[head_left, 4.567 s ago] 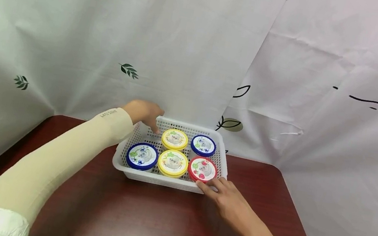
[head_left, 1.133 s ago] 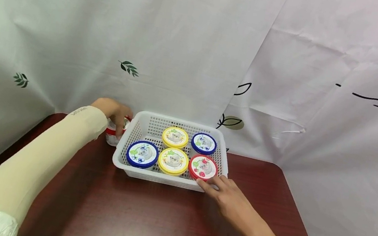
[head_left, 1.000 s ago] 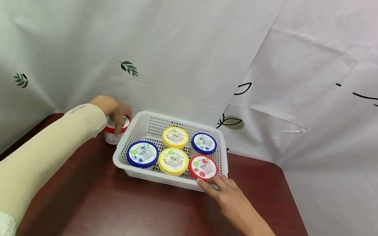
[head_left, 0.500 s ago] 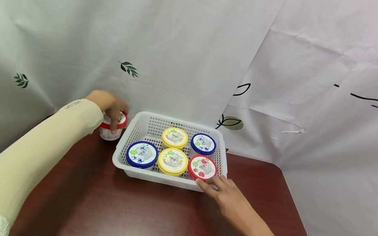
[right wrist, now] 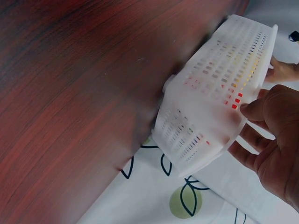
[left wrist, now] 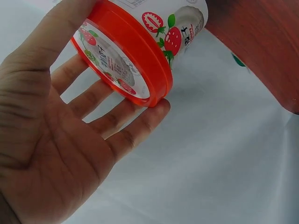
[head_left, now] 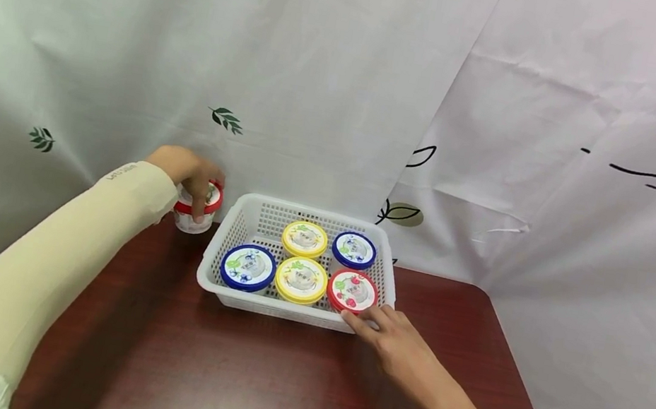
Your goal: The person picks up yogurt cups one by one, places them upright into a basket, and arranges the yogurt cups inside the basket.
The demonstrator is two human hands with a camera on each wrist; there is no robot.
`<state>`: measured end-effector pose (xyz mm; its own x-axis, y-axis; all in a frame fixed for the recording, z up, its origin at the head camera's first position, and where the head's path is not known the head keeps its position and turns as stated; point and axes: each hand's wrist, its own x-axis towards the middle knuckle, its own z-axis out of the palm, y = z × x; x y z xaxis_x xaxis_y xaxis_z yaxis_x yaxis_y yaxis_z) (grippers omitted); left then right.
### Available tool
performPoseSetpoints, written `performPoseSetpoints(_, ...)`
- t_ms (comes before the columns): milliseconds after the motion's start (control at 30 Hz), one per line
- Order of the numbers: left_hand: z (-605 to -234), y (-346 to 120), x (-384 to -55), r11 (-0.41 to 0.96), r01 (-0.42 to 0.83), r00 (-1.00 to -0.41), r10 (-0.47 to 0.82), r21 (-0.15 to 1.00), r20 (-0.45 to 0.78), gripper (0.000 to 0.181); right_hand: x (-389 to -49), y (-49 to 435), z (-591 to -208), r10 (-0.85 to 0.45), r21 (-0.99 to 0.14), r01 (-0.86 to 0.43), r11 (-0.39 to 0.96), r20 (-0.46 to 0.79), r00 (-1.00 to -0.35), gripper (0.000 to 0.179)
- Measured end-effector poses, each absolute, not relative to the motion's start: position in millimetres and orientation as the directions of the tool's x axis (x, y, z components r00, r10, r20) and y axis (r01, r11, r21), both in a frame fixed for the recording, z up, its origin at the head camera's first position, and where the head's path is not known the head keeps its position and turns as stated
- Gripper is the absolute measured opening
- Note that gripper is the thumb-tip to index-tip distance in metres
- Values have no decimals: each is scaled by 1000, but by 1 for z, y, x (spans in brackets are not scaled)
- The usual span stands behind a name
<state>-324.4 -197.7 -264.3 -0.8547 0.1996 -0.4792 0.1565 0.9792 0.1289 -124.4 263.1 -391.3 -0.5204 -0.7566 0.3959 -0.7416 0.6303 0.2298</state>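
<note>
My left hand (head_left: 185, 171) holds a tub with a red lid (head_left: 213, 199), to the left of the basket near the back of the table. In the left wrist view, the strawberry-printed tub (left wrist: 161, 30) sits between thumb and fingers at its lid rim. Whether its base touches the table I cannot tell. My right hand (head_left: 402, 348) grips the near right rim of a white plastic basket (head_left: 292, 311); the right wrist view has its thumb on the outer wall. Inside stand two blue-lidded tubs (head_left: 248, 268), two yellow-lidded tubs (head_left: 301, 280) and another red-lidded tub (head_left: 353, 291).
The dark red wooden table (head_left: 274, 382) runs out in front of the basket and to its right. A pale printed cloth (head_left: 320, 89) hangs close behind the basket and along both sides. The basket's back left corner holds no tub.
From over the basket's back left corner, my left hand went left and took hold of the red-lidded tub. Lately hand and tub have shifted slightly back and left. My right hand stayed put.
</note>
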Motion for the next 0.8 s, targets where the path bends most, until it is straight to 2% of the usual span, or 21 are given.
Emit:
performPoseSetpoints(200,-254,-195,-325,969,202,-871,244,141,-426,97,-124,262,-392,-756,227,-741,632,393,-524,62)
performPoseSetpoints(400,-244,-190,-324,965,189,-869,250,181,-427,96,-124,262,-392,-758,235,-743,626,408,-509,63)
performPoseSetpoints(567,-235,-185,-321,965,227,-877,261,131,-403,95,-124,262,-392,-758,235,-742,628,401,-515,64)
performPoseSetpoints(800,-227,-180,-324,973,196,-894,229,123,-385,102,-125,263,-392,-755,235,-740,630,407,-513,63)
